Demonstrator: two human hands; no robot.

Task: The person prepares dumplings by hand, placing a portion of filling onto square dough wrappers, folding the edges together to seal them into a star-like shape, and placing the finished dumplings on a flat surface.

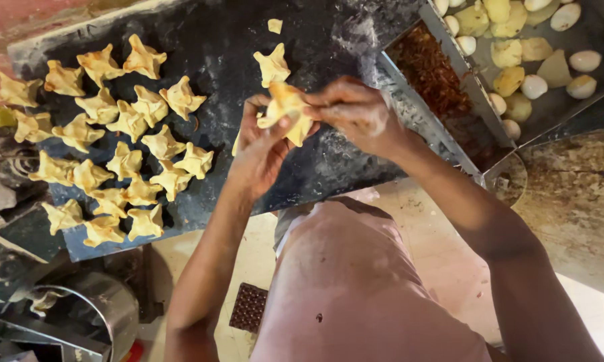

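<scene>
both forearms reach forward from the bottom of the view and meet over the dark counter (329, 40), above its near edge. the left hand (262, 151) is turned palm up, fingers curled under a yellow dough parcel (287, 110) and thumb pressed on its lower side. the right hand (355, 110) comes in from the right with the wrist bent, fingers and thumb pinched together on the parcel's top edge; flour dusts its back. so the parcel is held in the air between both hands, clear of the counter, each hand's fingers clamped on it. one finished parcel (272, 65) lies alone on the counter just beyond the hands, and one small dough scrap (274, 25) lies farther back. to the left, well apart from the hands, a cluster of folded parcels (124, 144) sits in loose rows on the counter; i count about twenty-three, though the ones at the far left edge overlap and the count is not sure. at the upper right stand two metal trays side by side: the nearer tray (416, 110) holds brown fried shreds (429, 67), and the farther tray (563, 107) holds about nine white peeled eggs (585, 60) mixed with about eight pale yellow chunks (510, 80). a round steel container (107, 305) stands low at the left.
</scene>
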